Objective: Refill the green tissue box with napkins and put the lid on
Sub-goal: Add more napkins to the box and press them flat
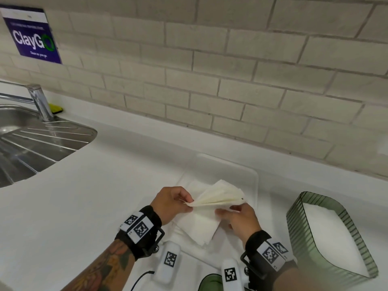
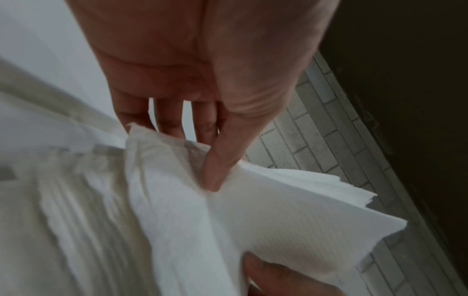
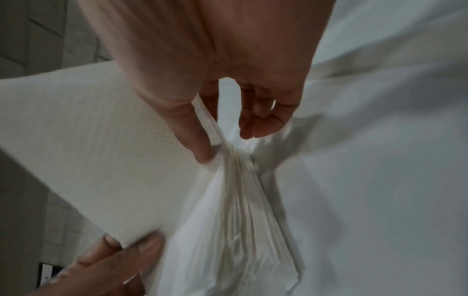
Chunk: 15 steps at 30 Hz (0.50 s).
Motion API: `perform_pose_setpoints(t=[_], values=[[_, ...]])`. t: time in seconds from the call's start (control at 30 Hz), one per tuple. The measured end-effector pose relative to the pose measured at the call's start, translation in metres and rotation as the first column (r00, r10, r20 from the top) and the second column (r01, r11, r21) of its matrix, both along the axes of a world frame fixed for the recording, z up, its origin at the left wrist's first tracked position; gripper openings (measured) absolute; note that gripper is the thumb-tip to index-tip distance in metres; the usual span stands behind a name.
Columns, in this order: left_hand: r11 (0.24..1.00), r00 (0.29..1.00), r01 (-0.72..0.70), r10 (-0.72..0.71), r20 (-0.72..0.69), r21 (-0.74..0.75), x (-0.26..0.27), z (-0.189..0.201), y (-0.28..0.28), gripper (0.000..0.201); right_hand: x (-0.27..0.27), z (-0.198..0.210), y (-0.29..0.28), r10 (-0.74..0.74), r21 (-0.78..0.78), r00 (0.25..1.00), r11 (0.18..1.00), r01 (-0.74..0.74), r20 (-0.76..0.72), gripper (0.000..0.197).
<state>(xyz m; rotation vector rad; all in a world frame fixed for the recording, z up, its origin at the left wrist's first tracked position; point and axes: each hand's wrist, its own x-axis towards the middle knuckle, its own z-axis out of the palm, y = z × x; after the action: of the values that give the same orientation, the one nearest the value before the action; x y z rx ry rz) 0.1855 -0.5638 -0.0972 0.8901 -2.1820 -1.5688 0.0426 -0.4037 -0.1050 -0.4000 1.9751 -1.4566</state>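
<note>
At the far left a stainless steel sink with a ribbed drainboard [image 1: 42, 143] is set into the white counter [image 1: 94, 206], with a chrome tap [image 1: 41, 102] behind it and a yellow sponge [image 1: 55, 108] against the pale brick-tiled wall [image 1: 231, 59]. A dark blue sign reading "ClayGo" [image 1: 31, 36] hangs on that wall above the sink.

Toward the middle, the left hand [image 1: 171, 203] pinches one corner of a fanned bundle of white paper napkins [image 1: 218, 198] between thumb and fingers [image 2: 215, 170], holding it above the counter. The right hand [image 1: 238, 219] grips the opposite side of the same bundle, thumb on top and fingers curled beneath [image 3: 200, 144]. Below them a loose stack of white napkins [image 1: 199, 227] lies in a shallow white tray [image 1: 255, 177] on the counter.

At the right stands the ribbed translucent green tissue box [image 1: 298, 223], open on top, with white napkins already inside. A dark green rounded piece [image 1: 210, 283] shows at the bottom edge, near the right wrist; too little is visible to tell whether it is the lid.
</note>
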Motion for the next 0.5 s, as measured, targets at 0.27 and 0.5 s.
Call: perform_pose_setpoints(t=[0.27, 0.5], values=[[0.994, 0.993, 0.112, -0.112, -0.036, -0.008, -0.002, 0.011, -0.003, 0.033, 0.001, 0.024, -0.002, 0.079, -0.119, 0.992, 0.989, -0.090, -0.095, 0.028], [0.996, 0.971, 0.066, -0.052, -0.231, 0.054, -0.021, 0.051, -0.003, 0.030, -0.003, 0.068, -0.033, 0.072, -0.297, 0.986, 0.948, -0.115, -0.152, 0.041]])
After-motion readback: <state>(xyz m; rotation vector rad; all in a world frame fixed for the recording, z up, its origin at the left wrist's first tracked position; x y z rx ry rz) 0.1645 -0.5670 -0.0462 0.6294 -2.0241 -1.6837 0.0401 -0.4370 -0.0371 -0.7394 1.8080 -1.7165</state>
